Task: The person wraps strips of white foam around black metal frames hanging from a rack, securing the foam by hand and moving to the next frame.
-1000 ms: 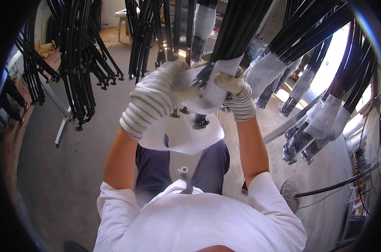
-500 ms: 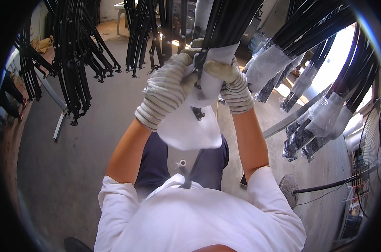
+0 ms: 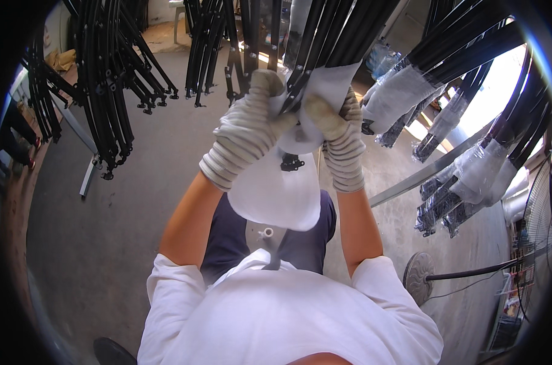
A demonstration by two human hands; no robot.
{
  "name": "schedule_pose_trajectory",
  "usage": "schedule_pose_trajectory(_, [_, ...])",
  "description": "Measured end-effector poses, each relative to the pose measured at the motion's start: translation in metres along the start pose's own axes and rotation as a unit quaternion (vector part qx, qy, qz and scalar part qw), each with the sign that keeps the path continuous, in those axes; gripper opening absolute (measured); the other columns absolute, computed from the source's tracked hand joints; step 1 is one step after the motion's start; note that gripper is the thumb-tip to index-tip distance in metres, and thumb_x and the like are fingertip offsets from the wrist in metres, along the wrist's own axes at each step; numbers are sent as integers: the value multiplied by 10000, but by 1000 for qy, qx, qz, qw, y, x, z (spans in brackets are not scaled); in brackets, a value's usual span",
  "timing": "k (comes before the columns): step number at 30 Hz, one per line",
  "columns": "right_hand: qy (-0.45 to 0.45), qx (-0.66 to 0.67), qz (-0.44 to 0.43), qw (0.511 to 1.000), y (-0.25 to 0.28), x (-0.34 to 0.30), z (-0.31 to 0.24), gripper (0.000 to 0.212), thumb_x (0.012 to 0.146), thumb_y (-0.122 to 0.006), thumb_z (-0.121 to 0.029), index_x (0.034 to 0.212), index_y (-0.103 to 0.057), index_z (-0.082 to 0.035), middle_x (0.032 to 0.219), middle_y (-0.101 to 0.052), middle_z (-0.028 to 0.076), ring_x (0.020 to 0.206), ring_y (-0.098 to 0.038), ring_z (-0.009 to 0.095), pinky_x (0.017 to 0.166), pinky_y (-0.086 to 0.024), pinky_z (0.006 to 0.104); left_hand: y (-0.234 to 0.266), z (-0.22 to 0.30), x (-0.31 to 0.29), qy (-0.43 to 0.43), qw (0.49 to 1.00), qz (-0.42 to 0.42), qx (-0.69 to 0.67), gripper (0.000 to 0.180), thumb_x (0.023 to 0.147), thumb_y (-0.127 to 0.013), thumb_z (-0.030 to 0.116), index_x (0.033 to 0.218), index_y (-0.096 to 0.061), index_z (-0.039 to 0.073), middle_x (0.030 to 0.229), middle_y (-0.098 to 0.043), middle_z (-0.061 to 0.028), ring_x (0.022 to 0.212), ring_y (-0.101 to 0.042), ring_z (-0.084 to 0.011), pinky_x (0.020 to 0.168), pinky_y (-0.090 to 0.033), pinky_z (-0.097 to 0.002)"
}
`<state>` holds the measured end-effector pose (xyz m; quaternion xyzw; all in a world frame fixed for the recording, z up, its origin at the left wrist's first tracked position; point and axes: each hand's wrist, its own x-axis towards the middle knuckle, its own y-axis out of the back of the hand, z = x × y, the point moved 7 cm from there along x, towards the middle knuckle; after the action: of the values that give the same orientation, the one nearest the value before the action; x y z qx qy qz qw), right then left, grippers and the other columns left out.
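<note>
In front of me hangs a bundle of black metal tubes (image 3: 343, 36), its lower part wrapped in a white foam sheet (image 3: 276, 198). A black bracketed tube end (image 3: 292, 162) shows against the sheet, whose loose flap hangs below. My left hand (image 3: 245, 134), in a striped knit glove, is closed on the foam at the bundle's left side. From the right, my right hand (image 3: 338, 137), gloved alike, presses its thumb on the wrapped foam; its other fingers curl behind, mostly hidden.
More bare black tubes (image 3: 102, 91) hang at the left. Wrapped tube bundles (image 3: 471, 167) hang at the right, above a slanting metal bar (image 3: 410, 176). A standing fan (image 3: 538, 188) and its round base (image 3: 419, 277) are at the far right. Someone's legs (image 3: 17, 131) show at the far left.
My right hand has moved down along the foam. The bundle leans slightly further right, and more of its tubes show between my hands. The loose flap hangs a little lower.
</note>
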<state>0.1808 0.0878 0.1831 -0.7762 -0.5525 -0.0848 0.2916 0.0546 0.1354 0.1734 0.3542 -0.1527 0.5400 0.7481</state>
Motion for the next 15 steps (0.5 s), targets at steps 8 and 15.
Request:
schedule_pose_trajectory(8, [-78,-71,-69,992,3,5,8,418,580,-727,-138,922,-539,11,835,-598,62,739,-578,119,636,-484,222,-4,-5,11,38,997,-8,74,394,685,-601,224,1008,-462,47,804,-573,-137,763,-559,-310,651,-432,-358])
schedule_pose_trajectory(15, [-110,-53,-78,989,11,5,18,385,612,-704,-130,930,-535,5,817,-598,26,721,-569,98,635,-470,209,-1,-7,10,4,996,40,77,413,679,-600,227,1025,-467,46,791,-577,-147,734,-557,-311,640,-434,-368])
